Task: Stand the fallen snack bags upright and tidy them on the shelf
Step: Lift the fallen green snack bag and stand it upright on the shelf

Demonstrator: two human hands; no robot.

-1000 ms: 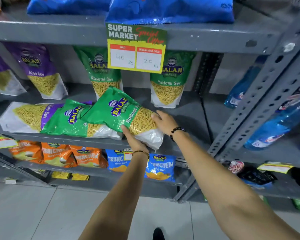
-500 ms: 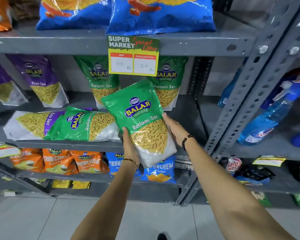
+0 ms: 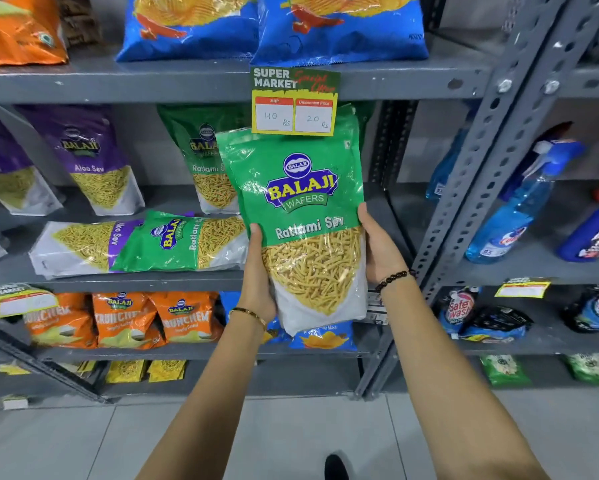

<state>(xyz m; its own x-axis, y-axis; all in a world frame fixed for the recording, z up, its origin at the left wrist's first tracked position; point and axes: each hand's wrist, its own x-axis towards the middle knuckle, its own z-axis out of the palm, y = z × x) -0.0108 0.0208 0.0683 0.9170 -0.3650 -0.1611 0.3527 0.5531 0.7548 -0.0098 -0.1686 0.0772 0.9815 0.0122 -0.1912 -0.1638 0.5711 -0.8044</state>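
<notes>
I hold a green Ratlami Sev bag (image 3: pixel 301 209) upright in front of the middle shelf (image 3: pixel 118 280). My left hand (image 3: pixel 260 275) grips its left edge and my right hand (image 3: pixel 377 251) grips its right edge. On the shelf to the left, a second green Ratlami Sev bag (image 3: pixel 183 242) lies on its side, overlapping a purple Aloo Sev bag (image 3: pixel 79 245) that also lies flat. Behind them stand a green bag (image 3: pixel 204 157) and purple Aloo Sev bags (image 3: pixel 93 161), leaning on the back wall. The held bag hides another standing green bag behind it.
A price tag (image 3: pixel 294 102) hangs from the upper shelf edge just above the held bag. Blue chip bags (image 3: pixel 339 26) sit on top. Orange Crunchem bags (image 3: pixel 124 318) fill the lower shelf. A perforated grey upright (image 3: pixel 464 188) separates spray bottles (image 3: pixel 519 206) at right.
Both hands lifted the green bag off the fallen pile and turned it from lying sideways to upright, raising it toward the price tag. The other fallen bags stayed put.
</notes>
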